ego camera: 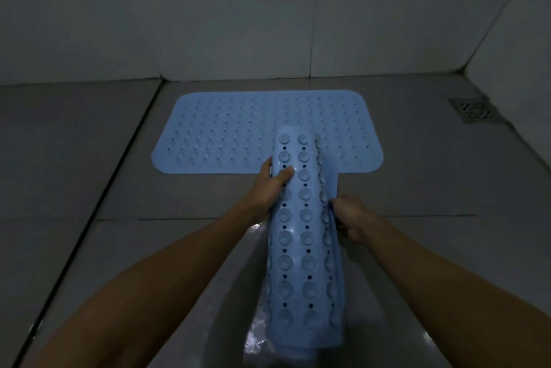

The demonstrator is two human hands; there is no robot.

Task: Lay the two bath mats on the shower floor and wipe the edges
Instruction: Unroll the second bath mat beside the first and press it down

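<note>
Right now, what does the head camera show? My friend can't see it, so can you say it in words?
Two hands, left and right, hold a rolled blue mat, sucker side out, above a dim tiled shower floor. Beyond it a second blue mat lies flat near the wall. A drain sits at the right.

Bare floor tiles (pixel 74 159) flank the flat mat (pixel 238 129).
</note>
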